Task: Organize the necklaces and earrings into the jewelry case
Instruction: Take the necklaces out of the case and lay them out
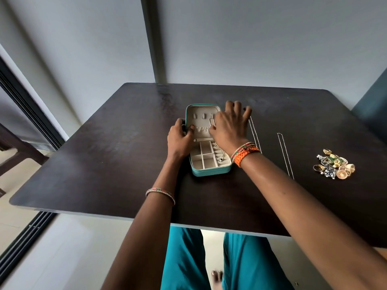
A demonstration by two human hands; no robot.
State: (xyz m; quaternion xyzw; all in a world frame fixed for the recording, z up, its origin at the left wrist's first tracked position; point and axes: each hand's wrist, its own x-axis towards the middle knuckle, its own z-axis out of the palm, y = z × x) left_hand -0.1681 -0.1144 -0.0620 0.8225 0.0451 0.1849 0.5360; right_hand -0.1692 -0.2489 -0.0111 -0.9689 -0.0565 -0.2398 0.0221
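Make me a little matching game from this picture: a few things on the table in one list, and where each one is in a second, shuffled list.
Things:
1. jewelry case
2. earring pile
3. thin chain
4. left hand

Places:
A. far right of the table
B. gripping the case's left edge
C. between the case and the pile
D. open, table centre

Pairs: 1-D, 2-A, 3-C, 4-B
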